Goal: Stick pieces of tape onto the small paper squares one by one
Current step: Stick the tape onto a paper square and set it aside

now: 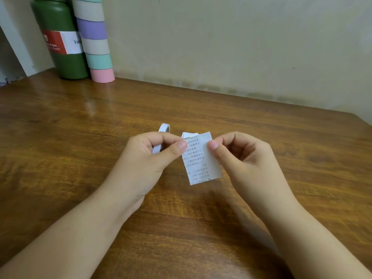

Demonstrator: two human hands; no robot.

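Brown wooden table (261, 141) against a pale greenish wall (221, 37), scuffed along its base, soft even light

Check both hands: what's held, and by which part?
Both hands pinch a small stack of printed paper squares near its top: left hand at the upper left edge, right hand at the upper right. The left fingers also hold a white tape roll.
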